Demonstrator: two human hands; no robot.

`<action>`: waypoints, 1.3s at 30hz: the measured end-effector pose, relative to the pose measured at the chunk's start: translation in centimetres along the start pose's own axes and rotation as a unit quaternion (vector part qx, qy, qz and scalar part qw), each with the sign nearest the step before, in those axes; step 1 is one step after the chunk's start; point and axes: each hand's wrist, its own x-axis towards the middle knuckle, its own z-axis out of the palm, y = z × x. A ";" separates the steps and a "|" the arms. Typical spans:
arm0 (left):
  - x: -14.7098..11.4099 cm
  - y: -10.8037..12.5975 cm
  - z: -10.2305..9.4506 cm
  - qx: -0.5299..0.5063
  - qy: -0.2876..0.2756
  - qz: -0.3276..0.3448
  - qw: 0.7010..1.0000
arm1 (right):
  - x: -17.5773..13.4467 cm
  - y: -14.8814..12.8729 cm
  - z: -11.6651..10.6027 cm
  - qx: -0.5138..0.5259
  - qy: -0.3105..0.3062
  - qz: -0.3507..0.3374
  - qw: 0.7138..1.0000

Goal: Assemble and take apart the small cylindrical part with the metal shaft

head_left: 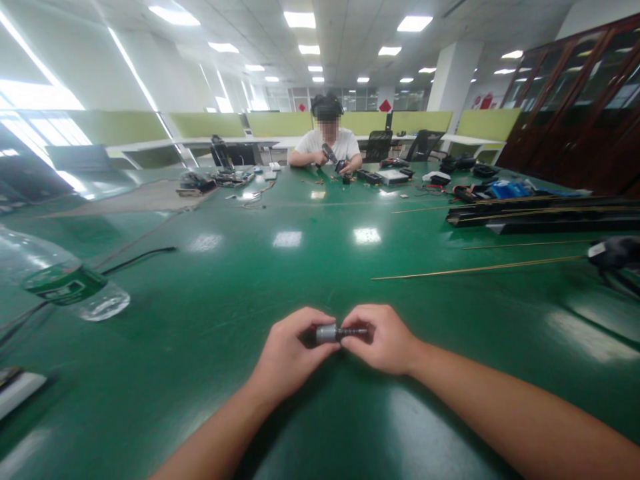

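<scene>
One bottle (pixel 65 285) left of hands (pixel 286 352), rods (pixel 480 268) ahead right

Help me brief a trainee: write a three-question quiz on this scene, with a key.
1. True or false: the left grip and the right grip are both on one small cylindrical piece.
2. What colour is the label on the clear bottle? a) red b) green c) blue
3. Fill in: the ____ grip is at the thin, dark shaft end.

Key: 1. True. 2. b. 3. right.
</scene>
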 end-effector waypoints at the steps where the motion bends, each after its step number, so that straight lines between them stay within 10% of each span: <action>1: 0.0 0.0 0.0 0.002 0.000 0.001 1.000 | 0.0 0.0 0.0 -0.001 0.001 0.001 1.000; 39: 0.3 -0.9 -0.9 0.027 0.018 -0.001 0.999 | 0.2 0.1 -0.1 -0.021 0.021 0.053 0.998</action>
